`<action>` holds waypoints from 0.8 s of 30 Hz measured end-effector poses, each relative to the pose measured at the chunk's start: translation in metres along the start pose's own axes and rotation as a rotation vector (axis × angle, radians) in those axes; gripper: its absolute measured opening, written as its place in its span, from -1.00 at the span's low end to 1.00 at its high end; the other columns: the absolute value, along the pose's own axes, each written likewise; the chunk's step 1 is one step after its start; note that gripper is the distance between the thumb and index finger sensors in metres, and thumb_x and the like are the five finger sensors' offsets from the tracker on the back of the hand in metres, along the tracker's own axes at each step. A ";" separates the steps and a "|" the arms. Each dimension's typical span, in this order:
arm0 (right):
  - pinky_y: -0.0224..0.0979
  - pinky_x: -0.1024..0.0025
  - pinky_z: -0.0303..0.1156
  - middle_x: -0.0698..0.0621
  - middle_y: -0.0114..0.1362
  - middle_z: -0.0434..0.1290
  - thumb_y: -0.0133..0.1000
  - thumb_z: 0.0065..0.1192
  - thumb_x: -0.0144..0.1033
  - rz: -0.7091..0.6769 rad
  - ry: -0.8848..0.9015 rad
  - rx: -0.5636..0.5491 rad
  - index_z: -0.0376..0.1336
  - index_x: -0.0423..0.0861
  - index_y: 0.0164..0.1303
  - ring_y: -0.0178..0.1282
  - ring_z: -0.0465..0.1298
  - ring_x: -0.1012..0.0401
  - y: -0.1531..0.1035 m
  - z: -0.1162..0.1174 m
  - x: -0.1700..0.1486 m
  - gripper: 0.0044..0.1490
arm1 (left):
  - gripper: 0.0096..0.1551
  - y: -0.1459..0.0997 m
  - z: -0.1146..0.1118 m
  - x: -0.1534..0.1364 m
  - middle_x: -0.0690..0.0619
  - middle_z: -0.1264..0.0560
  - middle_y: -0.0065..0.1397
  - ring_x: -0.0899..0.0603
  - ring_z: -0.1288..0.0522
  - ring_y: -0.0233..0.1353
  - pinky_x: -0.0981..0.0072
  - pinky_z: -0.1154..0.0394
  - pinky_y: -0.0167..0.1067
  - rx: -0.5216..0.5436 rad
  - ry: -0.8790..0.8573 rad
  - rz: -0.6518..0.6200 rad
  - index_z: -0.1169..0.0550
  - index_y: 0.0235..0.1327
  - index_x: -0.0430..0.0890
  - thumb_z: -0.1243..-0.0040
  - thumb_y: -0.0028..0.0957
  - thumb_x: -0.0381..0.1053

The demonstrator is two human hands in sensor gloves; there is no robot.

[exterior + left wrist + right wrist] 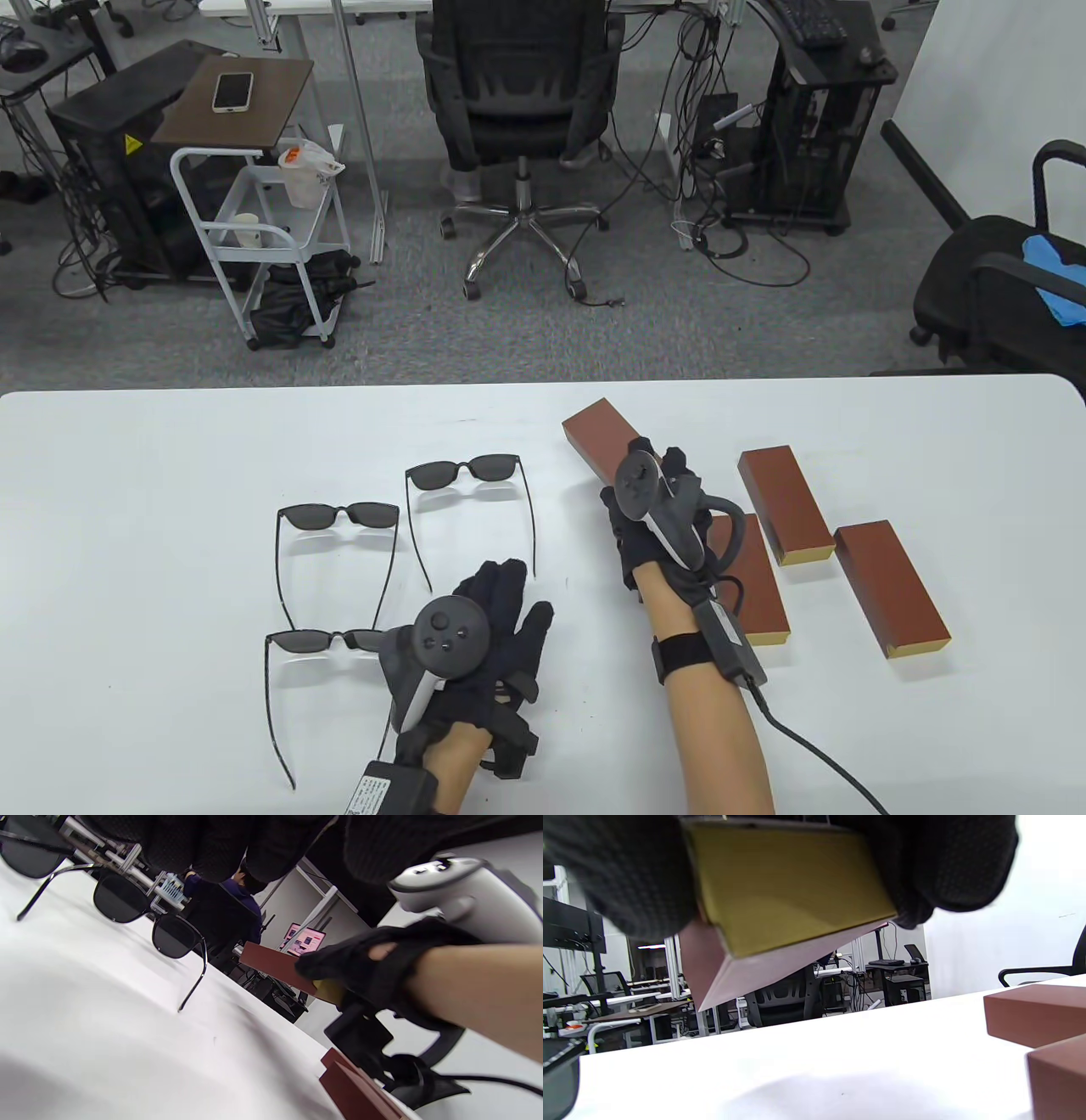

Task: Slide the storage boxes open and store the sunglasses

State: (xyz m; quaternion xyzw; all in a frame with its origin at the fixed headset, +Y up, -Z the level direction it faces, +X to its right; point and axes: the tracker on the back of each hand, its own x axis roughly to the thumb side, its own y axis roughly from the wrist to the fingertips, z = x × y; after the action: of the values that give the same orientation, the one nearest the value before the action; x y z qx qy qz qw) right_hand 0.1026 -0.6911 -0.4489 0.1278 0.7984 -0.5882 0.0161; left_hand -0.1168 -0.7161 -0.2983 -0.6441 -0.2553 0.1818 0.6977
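Three pairs of dark sunglasses lie on the white table (170, 475): one at the back (462, 471), one left of it (339, 515), and a near pair (318, 641). My left hand (509, 594) rests on the table with relaxed fingers, just right of the near pair and holding nothing. My right hand (653, 463) grips a brown storage box (598, 429) by its near end and holds it tilted above the table. The box's yellow end face (793, 887) sits between my gloved fingers (628, 870). In the left wrist view the held box (271, 965) juts out from my right hand (365, 967).
Three more brown boxes lie at the right: one (785, 505), another (891, 586), and a third (759, 594) partly under my right wrist. An office chair (517, 102), a white cart (254, 221) and a black chair (1001, 289) stand beyond the table's far edge.
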 end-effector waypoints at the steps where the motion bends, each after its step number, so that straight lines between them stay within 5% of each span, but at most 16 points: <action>1: 0.20 -0.02 0.52 -0.30 0.39 0.36 -0.28 0.49 0.20 0.002 -0.005 0.010 0.23 0.13 0.27 0.21 0.53 -0.22 0.004 0.005 0.003 -0.09 | -0.19 0.000 -0.001 0.002 -0.11 -0.30 0.63 -0.37 -0.19 0.60 -0.33 -0.17 0.44 0.006 0.034 -0.016 -0.39 0.52 0.02 -0.11 0.00 0.32; 13: 0.10 0.01 0.59 -0.33 0.31 0.42 -0.31 0.48 0.24 0.019 -0.022 0.148 0.30 0.18 0.20 0.11 0.59 -0.21 0.016 0.047 0.008 -0.14 | -0.21 -0.001 0.000 0.005 -0.10 -0.35 0.59 -0.36 -0.21 0.59 -0.33 -0.18 0.43 0.001 0.093 -0.030 -0.42 0.49 0.01 -0.11 -0.01 0.32; 24: 0.20 -0.01 0.53 -0.33 0.39 0.35 -0.28 0.48 0.16 0.010 -0.134 0.335 0.21 0.15 0.25 0.21 0.53 -0.23 0.011 0.067 0.011 -0.11 | -0.21 0.001 0.006 -0.001 -0.10 -0.37 0.58 -0.36 -0.23 0.57 -0.31 -0.22 0.41 0.024 0.097 -0.002 -0.42 0.48 0.02 -0.11 -0.01 0.32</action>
State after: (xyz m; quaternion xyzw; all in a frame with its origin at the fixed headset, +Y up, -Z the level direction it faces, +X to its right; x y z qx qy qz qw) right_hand 0.0859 -0.7492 -0.4818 0.0934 0.6857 -0.7201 0.0507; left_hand -0.1207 -0.7118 -0.2990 -0.6435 -0.2197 0.1529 0.7171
